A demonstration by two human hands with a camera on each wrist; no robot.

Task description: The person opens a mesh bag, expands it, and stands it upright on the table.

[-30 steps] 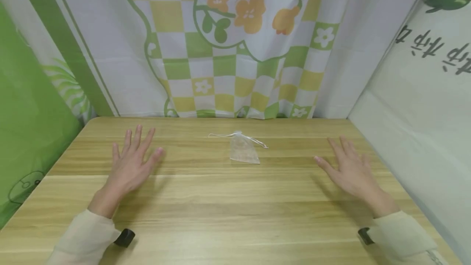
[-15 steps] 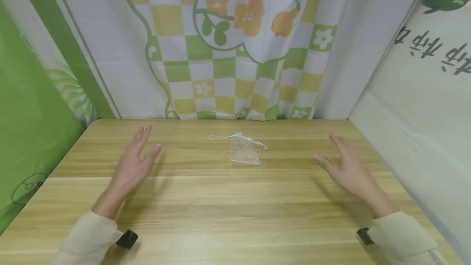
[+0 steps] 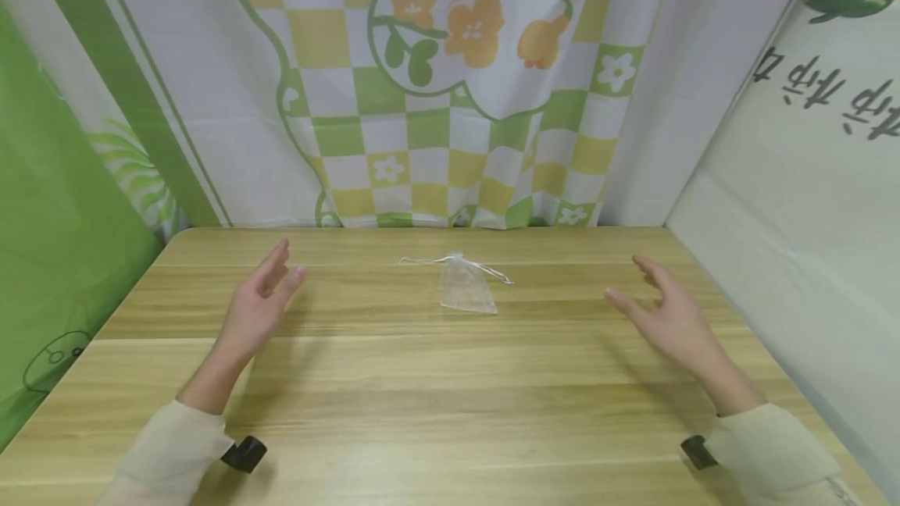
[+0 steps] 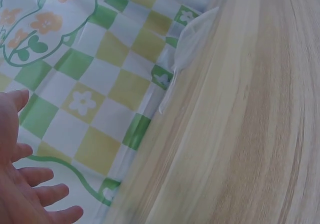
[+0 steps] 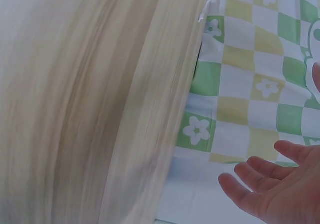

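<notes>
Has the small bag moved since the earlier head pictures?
No. Judged against the far edge of the table, the small bag shows no shift in any direction.

Head view, upper right: large black handwritten-style Chinese characters [image 3: 812, 88] on the off-white wall sheet [image 3: 801, 217], set in a slanting line and turned upside down. Two look alike, each reading as 柿 as far as can be made out — the outer one cut by the frame's right edge. A third, partial, at the sheet's left border; not legible. Lower right corner: small dark marking [image 3: 838, 490] on the right sleeve [image 3: 773, 451] — too small to read.
</notes>
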